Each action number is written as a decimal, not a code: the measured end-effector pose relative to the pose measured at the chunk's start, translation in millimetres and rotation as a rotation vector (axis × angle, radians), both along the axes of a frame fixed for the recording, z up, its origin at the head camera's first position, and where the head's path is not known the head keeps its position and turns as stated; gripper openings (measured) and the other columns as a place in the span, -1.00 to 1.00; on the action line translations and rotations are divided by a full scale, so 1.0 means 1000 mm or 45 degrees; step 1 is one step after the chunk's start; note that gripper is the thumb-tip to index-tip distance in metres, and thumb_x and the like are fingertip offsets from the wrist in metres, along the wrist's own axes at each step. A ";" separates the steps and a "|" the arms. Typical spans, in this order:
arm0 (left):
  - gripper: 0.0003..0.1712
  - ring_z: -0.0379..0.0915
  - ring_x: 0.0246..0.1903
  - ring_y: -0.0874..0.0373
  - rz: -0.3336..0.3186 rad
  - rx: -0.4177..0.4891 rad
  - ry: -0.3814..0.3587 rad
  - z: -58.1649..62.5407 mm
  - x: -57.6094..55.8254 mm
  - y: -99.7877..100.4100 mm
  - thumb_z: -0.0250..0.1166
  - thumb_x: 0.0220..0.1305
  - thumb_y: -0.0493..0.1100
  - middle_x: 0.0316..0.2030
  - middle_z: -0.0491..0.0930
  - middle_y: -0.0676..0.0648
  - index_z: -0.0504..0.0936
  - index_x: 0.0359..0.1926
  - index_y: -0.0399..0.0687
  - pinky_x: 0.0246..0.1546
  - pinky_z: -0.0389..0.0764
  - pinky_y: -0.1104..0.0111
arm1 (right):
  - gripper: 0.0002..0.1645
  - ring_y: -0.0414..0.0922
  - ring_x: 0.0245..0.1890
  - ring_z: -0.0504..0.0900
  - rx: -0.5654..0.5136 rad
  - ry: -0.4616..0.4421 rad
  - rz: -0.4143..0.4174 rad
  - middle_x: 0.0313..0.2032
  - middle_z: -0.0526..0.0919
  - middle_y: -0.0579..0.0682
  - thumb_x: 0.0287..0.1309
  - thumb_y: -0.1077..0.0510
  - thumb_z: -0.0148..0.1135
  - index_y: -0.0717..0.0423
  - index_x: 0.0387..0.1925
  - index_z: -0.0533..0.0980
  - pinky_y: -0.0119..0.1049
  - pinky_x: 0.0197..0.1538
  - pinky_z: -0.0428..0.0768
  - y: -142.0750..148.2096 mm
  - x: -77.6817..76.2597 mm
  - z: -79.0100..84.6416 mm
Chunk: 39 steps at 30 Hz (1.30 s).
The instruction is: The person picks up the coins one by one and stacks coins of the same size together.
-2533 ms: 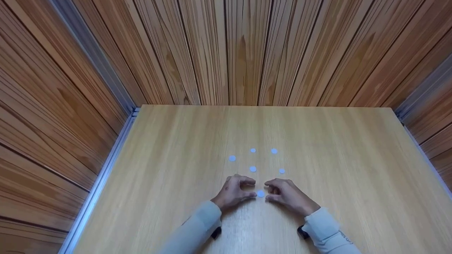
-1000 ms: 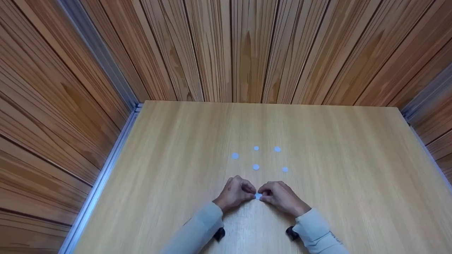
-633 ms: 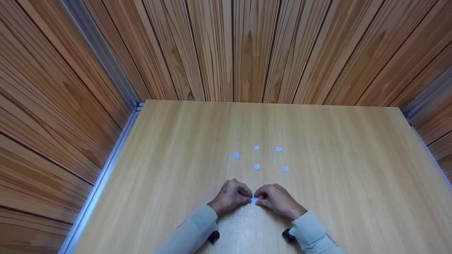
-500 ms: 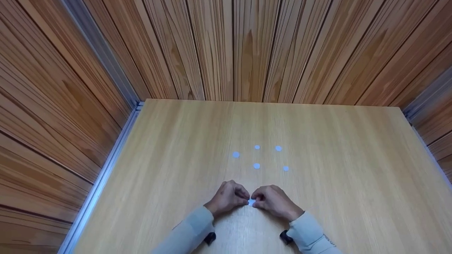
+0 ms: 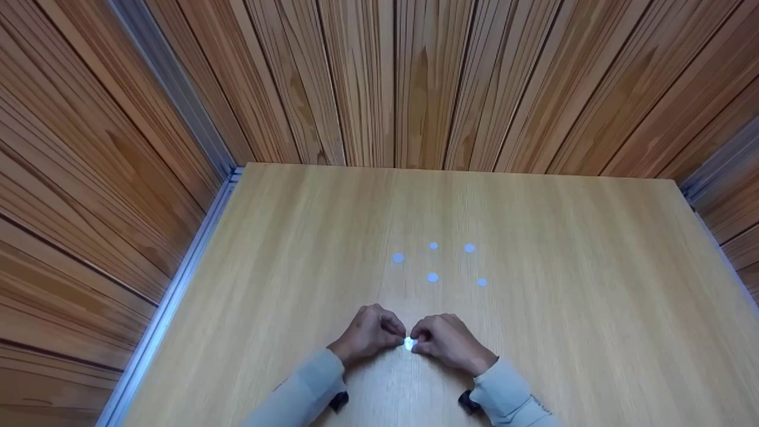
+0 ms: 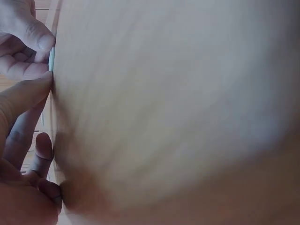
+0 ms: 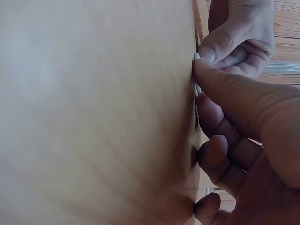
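Observation:
A small, thin white disc (image 5: 409, 344) lies at the table's near middle, between my two hands. My left hand (image 5: 369, 333) pinches its left edge with thumb and forefinger. From the other side my right hand (image 5: 449, 340) holds the right edge in the same way. Side-on in the left wrist view, the disc (image 6: 51, 60) shows as a pale sliver low against the tabletop, fingertips at both ends. In the right wrist view the thumb partly hides the disc (image 7: 196, 56). The remaining fingers of the right hand are curled, their tips at the table surface.
Beyond the hands, several more pale discs lie flat and apart: one at left (image 5: 398, 258), a small one at the back (image 5: 433, 245), others further right (image 5: 469, 248). The wooden table (image 5: 284, 249) meets plank walls (image 5: 415, 83) at the back and sides.
The hands stood apart around the disc at first, then closed in and took its edges. Since then both hands and the disc have slid left and nearer to me. The other discs stayed put.

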<state>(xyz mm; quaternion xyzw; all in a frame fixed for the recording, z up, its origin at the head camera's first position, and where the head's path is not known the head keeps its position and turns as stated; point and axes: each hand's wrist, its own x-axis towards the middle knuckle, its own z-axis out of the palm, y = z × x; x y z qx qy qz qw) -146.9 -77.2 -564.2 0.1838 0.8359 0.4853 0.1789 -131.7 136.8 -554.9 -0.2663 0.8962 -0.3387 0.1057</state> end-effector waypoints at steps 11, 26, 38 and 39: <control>-0.85 0.55 -0.24 0.28 0.107 0.017 0.058 0.006 -0.028 -0.008 0.53 0.07 -0.26 -0.40 0.71 0.21 0.80 -0.29 0.01 -0.07 0.33 0.25 | -0.87 -0.37 -0.48 0.49 -0.005 -0.017 -0.006 -0.51 0.59 -0.32 0.03 0.21 0.51 0.08 -0.33 0.71 -0.36 -0.32 0.46 -0.001 -0.001 0.000; -0.71 0.49 0.09 -0.26 0.595 0.892 -0.815 0.015 -0.073 -0.004 0.13 0.36 -0.31 0.12 0.46 -0.35 0.62 -0.02 -0.43 0.04 0.57 0.06 | -0.87 -0.37 -0.49 0.48 -0.011 -0.078 -0.017 -0.51 0.58 -0.32 0.04 0.19 0.51 0.08 -0.34 0.71 -0.36 -0.32 0.46 -0.002 -0.002 0.000; -0.66 0.53 0.11 -0.13 0.457 0.578 -0.475 0.017 -0.109 0.002 0.28 0.26 -0.50 0.10 0.60 -0.25 0.64 0.07 -0.37 -0.05 0.62 0.18 | -0.88 -0.36 -0.51 0.46 -0.020 -0.111 -0.032 -0.53 0.56 -0.33 0.05 0.18 0.51 0.07 -0.34 0.72 -0.36 -0.34 0.43 -0.002 -0.004 0.003; -0.69 0.52 0.11 -0.16 0.486 0.645 -0.531 0.017 -0.111 0.003 0.22 0.33 -0.48 0.12 0.58 -0.28 0.62 0.08 -0.40 -0.02 0.61 0.13 | -0.88 -0.36 -0.51 0.46 -0.022 -0.119 -0.032 -0.52 0.56 -0.33 0.05 0.17 0.51 0.07 -0.33 0.72 -0.37 -0.34 0.43 -0.002 -0.004 0.002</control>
